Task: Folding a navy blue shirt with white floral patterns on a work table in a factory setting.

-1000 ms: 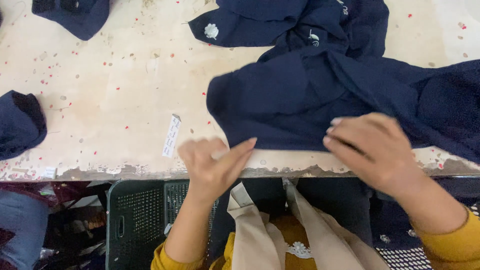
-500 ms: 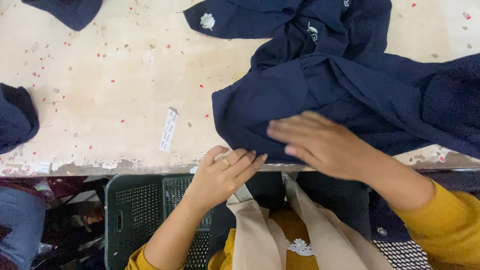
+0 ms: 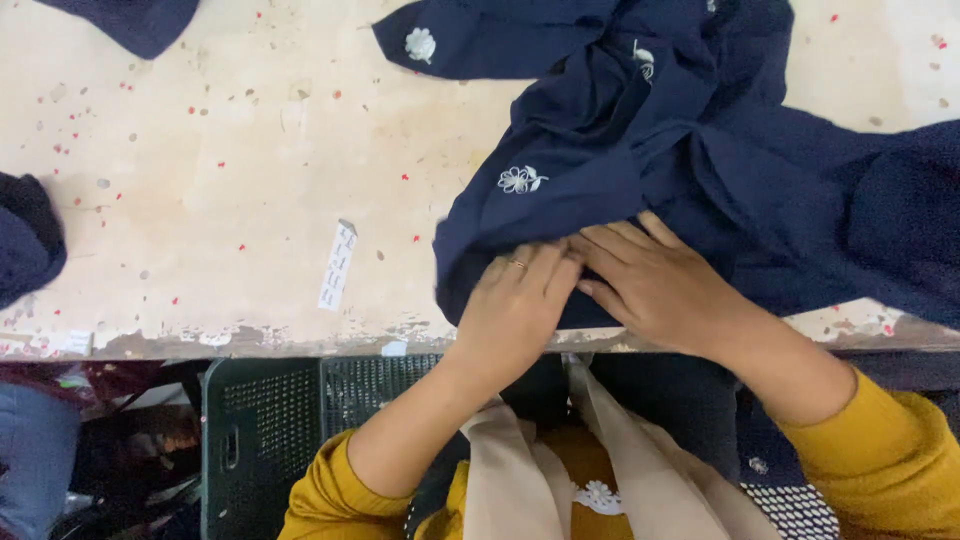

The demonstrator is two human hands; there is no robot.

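Observation:
A crumpled navy garment (image 3: 700, 130) with small white embroidered flowers lies across the right half of a worn cream table (image 3: 200, 150). Both hands meet on its near fold, just above the table's front edge. My left hand (image 3: 515, 300), a ring on one finger, has its fingers curled onto the fabric. My right hand (image 3: 655, 285) lies beside it, its fingertips touching the left hand's and pressing into the same fold. One white flower (image 3: 520, 180) shows on the cloth just above the hands. Both arms wear mustard-yellow sleeves.
A narrow white paper label (image 3: 337, 265) lies on the table left of the garment. Other navy cloth pieces sit at the left edge (image 3: 25, 240) and the top left corner (image 3: 140, 20). A dark green plastic crate (image 3: 270, 430) stands under the table's front edge.
My left hand rose from the table edge onto the garment. My right hand slid left to meet it. The fabric's near part has turned over, showing a white flower.

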